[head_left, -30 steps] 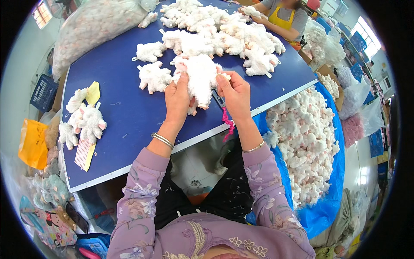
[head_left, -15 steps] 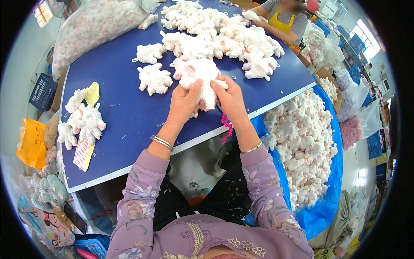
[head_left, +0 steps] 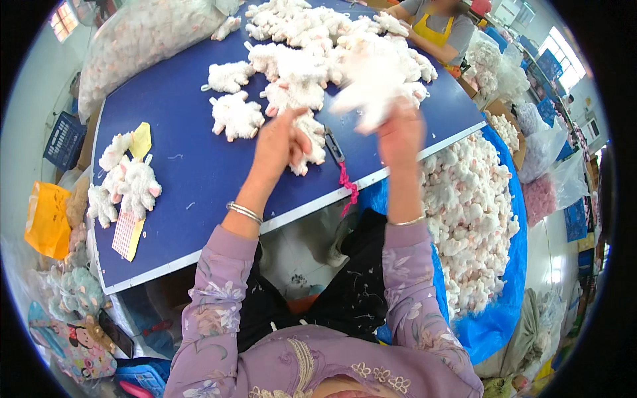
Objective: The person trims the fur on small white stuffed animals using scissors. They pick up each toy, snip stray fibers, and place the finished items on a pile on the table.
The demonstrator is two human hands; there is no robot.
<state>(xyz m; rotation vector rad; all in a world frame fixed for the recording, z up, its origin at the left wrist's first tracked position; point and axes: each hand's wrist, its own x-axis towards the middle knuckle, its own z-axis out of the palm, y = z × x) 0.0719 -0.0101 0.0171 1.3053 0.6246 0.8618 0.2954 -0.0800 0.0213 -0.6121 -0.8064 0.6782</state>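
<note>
My right hand [head_left: 401,136], smeared by motion, grips a blurred white plush toy [head_left: 371,83] and holds it over the table's right part. My left hand [head_left: 280,142] is at the near middle, its index finger and thumb apart and nothing visible between them. Just beside those fingers lies another fluffy white plush toy [head_left: 310,142], partly covered by the hand. Between my hands, grey thread snips [head_left: 334,144] rest on the table, with a pink cord [head_left: 345,182] hanging toward the edge. Two more plush toys, one of them a flat white one [head_left: 237,117], lie farther left.
The blue table [head_left: 199,172] bears a heap of white plush toys [head_left: 298,60] at the far side. Yellow card and several plush toys [head_left: 139,186] lie left. A blue sack [head_left: 488,338] full of plush pieces stands right. A person in a yellow apron [head_left: 434,30] sits beyond.
My right hand has carried the white plush toy away to the right. My left hand has let go of it and moved slightly left. The snips and a plush toy beneath have come into view.
</note>
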